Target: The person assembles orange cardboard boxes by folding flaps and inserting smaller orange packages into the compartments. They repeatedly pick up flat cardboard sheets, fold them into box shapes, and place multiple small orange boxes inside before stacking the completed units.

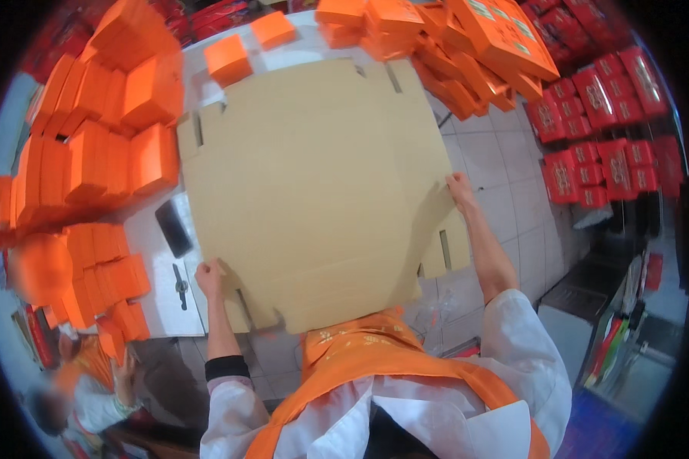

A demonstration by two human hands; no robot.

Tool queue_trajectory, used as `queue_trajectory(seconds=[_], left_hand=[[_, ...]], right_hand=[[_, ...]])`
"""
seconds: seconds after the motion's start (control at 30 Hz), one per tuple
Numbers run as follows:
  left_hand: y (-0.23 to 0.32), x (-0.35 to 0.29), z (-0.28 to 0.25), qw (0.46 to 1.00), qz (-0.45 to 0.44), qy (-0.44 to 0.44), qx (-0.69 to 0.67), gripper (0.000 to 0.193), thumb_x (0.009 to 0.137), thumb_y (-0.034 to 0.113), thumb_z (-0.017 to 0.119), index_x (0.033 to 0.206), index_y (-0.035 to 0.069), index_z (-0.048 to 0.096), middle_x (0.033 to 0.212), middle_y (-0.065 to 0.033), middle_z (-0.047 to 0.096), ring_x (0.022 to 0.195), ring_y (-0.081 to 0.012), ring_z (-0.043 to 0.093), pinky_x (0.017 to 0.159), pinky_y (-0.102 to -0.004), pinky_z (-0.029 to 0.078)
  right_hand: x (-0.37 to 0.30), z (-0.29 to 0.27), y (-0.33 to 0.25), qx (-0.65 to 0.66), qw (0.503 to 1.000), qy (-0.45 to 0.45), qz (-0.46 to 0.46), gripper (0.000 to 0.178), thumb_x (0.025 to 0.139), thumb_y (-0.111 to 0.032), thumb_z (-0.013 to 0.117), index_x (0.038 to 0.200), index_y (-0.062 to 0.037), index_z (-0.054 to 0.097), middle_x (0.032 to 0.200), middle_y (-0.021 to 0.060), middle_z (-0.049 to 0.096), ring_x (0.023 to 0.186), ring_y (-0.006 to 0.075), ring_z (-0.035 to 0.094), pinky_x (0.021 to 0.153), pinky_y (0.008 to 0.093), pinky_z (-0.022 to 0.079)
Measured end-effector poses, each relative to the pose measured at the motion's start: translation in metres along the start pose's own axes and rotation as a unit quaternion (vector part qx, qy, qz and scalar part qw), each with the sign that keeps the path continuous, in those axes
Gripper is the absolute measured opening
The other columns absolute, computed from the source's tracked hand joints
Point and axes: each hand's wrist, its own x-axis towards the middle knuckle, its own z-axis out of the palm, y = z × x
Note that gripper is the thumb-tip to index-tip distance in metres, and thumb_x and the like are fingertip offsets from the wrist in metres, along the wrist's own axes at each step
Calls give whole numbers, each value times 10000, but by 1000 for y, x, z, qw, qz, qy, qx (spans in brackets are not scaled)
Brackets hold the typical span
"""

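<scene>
A large flat sheet of brown cardboard (314,183) with slots cut near its corners spreads out in front of me, over the white table and past its near edge. My left hand (208,277) is closed on its left edge, towards the near corner. On the opposite side my right hand (459,188) grips the right edge, about halfway along. Left of the sheet, a dark phone (174,228) and a wristwatch (180,288) lie on the table. The fingers under the cardboard are hidden.
Orange boxes (153,92) stand in stacks along the left; more orange boxes (497,38) pile up at the far right. Red packages (597,99) are stacked beyond the tiled floor (513,176). Another person (92,390) in an orange apron works at the lower left.
</scene>
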Motion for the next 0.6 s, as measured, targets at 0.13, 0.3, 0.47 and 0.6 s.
queue_trajectory(seconds=[0.13, 0.3, 0.47, 0.6], left_hand=[[4, -7, -4, 996, -42, -33, -75, 231, 808, 215, 579, 820, -12, 539, 732, -39, 541, 667, -108, 475, 591, -279, 400], [-28, 7, -28, 987, -101, -93, -87, 430, 832, 276, 551, 1116, -41, 491, 996, -84, 577, 896, -168, 542, 787, -291, 432], [52, -35, -16, 986, -105, -122, -35, 483, 846, 320, 518, 1187, -17, 464, 1083, -96, 554, 998, -176, 512, 856, -296, 396], [19, -19, -25, 996, -45, -79, 0, 479, 840, 356, 528, 1144, -14, 500, 1060, -90, 564, 973, -152, 511, 815, -275, 399]], right_hand=[[-30, -27, -49, 125, 981, -128, 73, 282, 815, -178, 575, 1049, -28, 524, 901, 60, 584, 734, 125, 551, 641, 271, 470], [-77, -72, -119, 210, 927, -312, 13, 304, 838, -153, 565, 1105, -13, 526, 992, 55, 593, 876, 125, 560, 759, 276, 467], [-63, -122, -35, 286, 928, -237, 27, 406, 847, -169, 568, 1206, -20, 449, 1125, 62, 541, 1007, 143, 516, 829, 287, 448], [-46, -129, -7, 279, 906, -313, 64, 468, 854, -196, 568, 1259, -39, 394, 1158, 76, 519, 1051, 168, 500, 881, 311, 437]])
